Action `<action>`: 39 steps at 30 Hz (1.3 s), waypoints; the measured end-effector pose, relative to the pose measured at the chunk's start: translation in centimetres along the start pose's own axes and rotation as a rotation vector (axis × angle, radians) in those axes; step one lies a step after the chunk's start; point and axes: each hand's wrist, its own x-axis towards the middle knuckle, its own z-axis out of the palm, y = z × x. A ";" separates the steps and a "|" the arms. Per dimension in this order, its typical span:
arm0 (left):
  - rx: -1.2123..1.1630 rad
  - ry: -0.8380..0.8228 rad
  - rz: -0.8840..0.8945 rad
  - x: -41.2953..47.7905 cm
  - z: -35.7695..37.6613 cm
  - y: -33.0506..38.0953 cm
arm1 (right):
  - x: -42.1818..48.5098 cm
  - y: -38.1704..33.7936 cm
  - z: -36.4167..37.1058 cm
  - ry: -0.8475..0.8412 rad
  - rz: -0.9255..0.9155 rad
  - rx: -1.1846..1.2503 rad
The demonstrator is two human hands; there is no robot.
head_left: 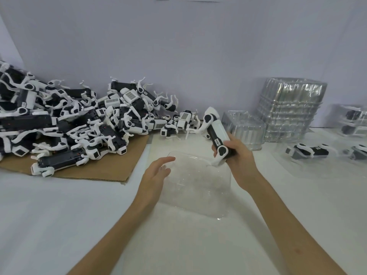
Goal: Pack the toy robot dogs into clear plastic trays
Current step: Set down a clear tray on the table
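My right hand grips a black and white toy robot dog by its lower end and holds it tilted above the far right corner of a clear plastic tray that lies on the white table in front of me. One white leg of the dog hangs down to the tray's far rim. My left hand hovers at the tray's left edge with its fingers straight and holds nothing. The tray looks empty.
A big heap of toy dogs lies at the left on brown cardboard. A single clear tray and a tall stack of clear trays stand at the back right. Packed trays with dogs lie at the right.
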 end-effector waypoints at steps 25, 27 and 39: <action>0.024 0.038 -0.050 0.6 0.4 -0.4 | -0.1 1.3 0.5 -0.123 -0.060 -0.843; 0.036 0.031 -0.050 0.5 0.4 -0.4 | -0.1 1.3 0.3 -0.124 -0.035 -0.848; 0.099 0.047 -0.024 0.6 0.2 -0.2 | -0.2 1.5 0.8 -0.074 -0.046 -0.902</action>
